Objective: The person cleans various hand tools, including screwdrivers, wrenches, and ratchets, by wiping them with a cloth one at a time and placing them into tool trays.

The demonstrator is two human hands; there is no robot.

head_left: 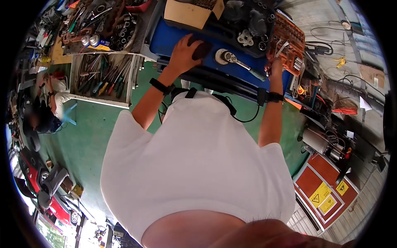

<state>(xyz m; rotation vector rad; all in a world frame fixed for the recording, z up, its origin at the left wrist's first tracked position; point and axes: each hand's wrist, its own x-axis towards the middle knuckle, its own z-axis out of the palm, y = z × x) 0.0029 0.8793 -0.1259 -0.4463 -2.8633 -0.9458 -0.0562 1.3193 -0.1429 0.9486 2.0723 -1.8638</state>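
My left hand (pixel 182 56) curls its fingers around a dark brown block-like object (pixel 202 49) over the blue mat (pixel 165 40). To its right a ratchet wrench (pixel 237 62) lies on the mat, its head by a pale round disc (pixel 220 57) and its dark grip pointing right. My right hand (pixel 274 67) is closed, fingers pinched together, just beyond the grip's end and at the edge of an orange socket case (pixel 294 58). A silver tool (pixel 283 48) shows above these fingers; whether they hold it, I cannot tell.
A cardboard box (pixel 188 14) and a black tray of metal parts (pixel 254 35) stand behind the mat. At left are an open drawer of screwdrivers (pixel 101 78) and spray cans (pixel 95 40). A seated person (pixel 41 109) is further left. A red-brown cabinet (pixel 326 190) stands at right.
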